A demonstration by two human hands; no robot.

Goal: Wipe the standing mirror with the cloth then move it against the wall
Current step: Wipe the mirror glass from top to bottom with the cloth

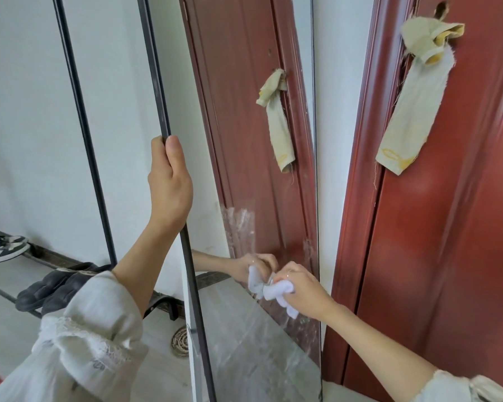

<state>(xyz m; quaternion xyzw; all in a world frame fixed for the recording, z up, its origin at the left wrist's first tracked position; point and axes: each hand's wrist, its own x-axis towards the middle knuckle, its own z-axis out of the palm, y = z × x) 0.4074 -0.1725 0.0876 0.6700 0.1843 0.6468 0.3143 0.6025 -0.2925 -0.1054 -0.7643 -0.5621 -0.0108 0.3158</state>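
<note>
The standing mirror (259, 329) stands tilted beside the red door (447, 227), its dark frame gripped by the left hand (169, 181). The right hand (299, 288), clutching the white cloth (276, 291), presses low on the glass. Pushing too hard there could swing the mirror out of that single grip and tip it toward the shoes (53, 288) on the floor.

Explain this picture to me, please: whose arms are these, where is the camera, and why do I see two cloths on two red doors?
No machine here: a person wears a camera on the head, looking down at their own arms. The left hand grips the dark frame of a standing mirror. The right hand presses a white cloth on the glass. The red door has a beige rag tied to its handle; the second door and rag are reflections. Shoes sit on a low rack.
</note>
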